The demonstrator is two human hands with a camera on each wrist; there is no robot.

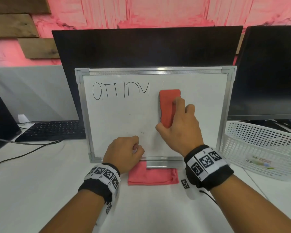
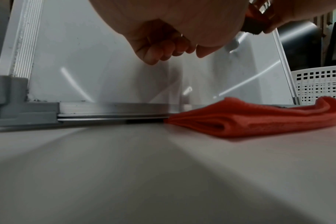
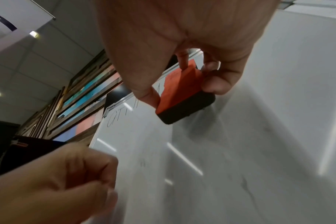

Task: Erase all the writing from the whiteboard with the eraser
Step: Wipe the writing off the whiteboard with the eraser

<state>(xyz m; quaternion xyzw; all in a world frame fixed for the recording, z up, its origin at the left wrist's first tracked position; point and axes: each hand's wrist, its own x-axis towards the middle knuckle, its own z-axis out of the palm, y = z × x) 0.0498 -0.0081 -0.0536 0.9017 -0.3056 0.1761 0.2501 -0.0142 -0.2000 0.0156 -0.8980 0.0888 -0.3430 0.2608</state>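
A framed whiteboard (image 1: 118,125) leans upright against a dark monitor, with black writing (image 1: 121,90) across its upper left. My right hand (image 1: 178,121) grips a red eraser (image 1: 168,105) with a black felt base (image 3: 186,110) and holds it flat on the board just right of the writing, over a short vertical stroke. My left hand (image 1: 124,152) is curled into a loose fist against the board's lower edge and holds nothing; the left wrist view shows its curled fingers (image 2: 159,50).
A folded red cloth (image 1: 153,175) lies on the white desk under the board's tray. A white perforated basket (image 1: 262,148) stands at the right, a black keyboard (image 1: 52,130) and cables at the left. A second monitor (image 1: 269,73) is at the back right.
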